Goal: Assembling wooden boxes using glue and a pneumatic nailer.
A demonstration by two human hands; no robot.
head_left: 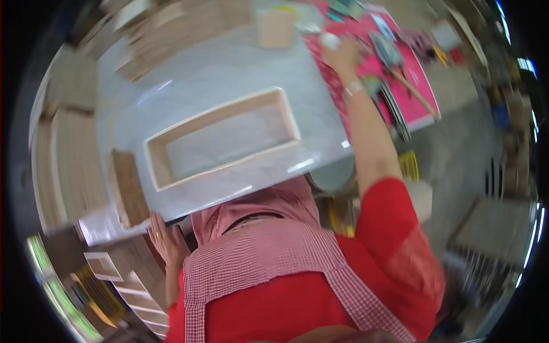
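Observation:
A rectangular frame of pale wood (pixel 223 163), open in the middle, lies on the grey tabletop (pixel 211 74) in front of me. My right hand (pixel 343 57) reaches far over the pink sheet at the table's right side. Its fingers are smeared by motion, beside a small white round thing (pixel 329 40); whether they grip it I cannot make out. Down at the table's front left edge is my left hand (pixel 167 243), fingers stretched out and nothing in them. An upright brown wood piece (pixel 130 186) stands just beyond it.
Stacked wooden boards (pixel 183 34) sit at the back left, more planks (pixel 77 166) along the left. A pale block (pixel 276 30) is at the back. On the pink sheet (pixel 420 86) lie a wooden-handled tool (pixel 414 94) and a dark long tool (pixel 394 111). A round stool (pixel 333 174) stands below the front edge.

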